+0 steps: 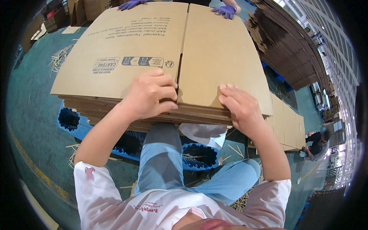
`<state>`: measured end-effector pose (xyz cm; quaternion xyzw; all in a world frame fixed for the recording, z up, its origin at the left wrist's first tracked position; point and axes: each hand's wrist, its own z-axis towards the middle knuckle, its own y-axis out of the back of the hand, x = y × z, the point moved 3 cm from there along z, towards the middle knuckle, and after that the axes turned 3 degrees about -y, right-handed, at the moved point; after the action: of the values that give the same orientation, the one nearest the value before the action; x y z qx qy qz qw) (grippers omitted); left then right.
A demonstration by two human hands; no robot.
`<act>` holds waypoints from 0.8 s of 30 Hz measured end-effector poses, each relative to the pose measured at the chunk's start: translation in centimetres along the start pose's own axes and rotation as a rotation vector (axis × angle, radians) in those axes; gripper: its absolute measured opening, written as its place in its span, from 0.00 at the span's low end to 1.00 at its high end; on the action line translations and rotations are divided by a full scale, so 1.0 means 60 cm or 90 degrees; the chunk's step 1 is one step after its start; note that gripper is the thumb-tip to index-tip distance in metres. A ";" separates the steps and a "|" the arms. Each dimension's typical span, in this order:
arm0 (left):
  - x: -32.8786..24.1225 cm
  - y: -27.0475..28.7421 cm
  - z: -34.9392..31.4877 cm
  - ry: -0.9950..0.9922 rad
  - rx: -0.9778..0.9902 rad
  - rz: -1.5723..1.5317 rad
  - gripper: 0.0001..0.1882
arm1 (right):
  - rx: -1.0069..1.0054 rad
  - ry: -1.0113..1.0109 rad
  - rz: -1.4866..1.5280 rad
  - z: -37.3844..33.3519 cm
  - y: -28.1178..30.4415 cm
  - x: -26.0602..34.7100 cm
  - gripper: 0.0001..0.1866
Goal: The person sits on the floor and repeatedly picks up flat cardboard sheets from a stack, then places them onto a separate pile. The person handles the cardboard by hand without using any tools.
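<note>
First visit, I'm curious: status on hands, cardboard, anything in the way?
Left hand curled at the slot; right hand over the near edge. Cardboard stacked flat. Someone's purple gloves at far edge.

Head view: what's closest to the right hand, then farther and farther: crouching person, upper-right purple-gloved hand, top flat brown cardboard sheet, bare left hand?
1. Top flat brown cardboard sheet: touching, beneath it.
2. Bare left hand: to its left.
3. Upper-right purple-gloved hand: sheet's far edge.
4. Crouching person: far right, beyond.
</note>
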<state>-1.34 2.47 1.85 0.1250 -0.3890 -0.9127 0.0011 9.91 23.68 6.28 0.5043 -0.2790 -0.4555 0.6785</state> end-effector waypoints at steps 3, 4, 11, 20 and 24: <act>-0.005 -0.005 -0.015 0.000 -0.011 -0.021 0.11 | 0.032 0.010 -0.009 -0.011 -0.005 0.012 0.20; -0.005 -0.005 -0.016 0.002 -0.016 -0.027 0.11 | 0.037 0.004 -0.014 -0.011 -0.004 0.016 0.20; -0.008 0.005 0.008 0.250 -0.018 -0.131 0.22 | 0.018 -0.008 0.003 -0.003 0.010 0.012 0.20; -0.028 -0.010 0.032 0.101 0.222 0.139 0.26 | -0.234 -0.041 0.123 -0.091 0.007 0.000 0.11; -0.046 -0.003 0.034 0.121 0.280 0.180 0.23 | -0.466 -0.141 0.136 -0.252 0.048 -0.082 0.12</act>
<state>0.91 4.32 3.68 0.1516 -0.5896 -0.7813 0.1378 21.46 34.81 4.27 0.1452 -0.2202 -0.5033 0.8229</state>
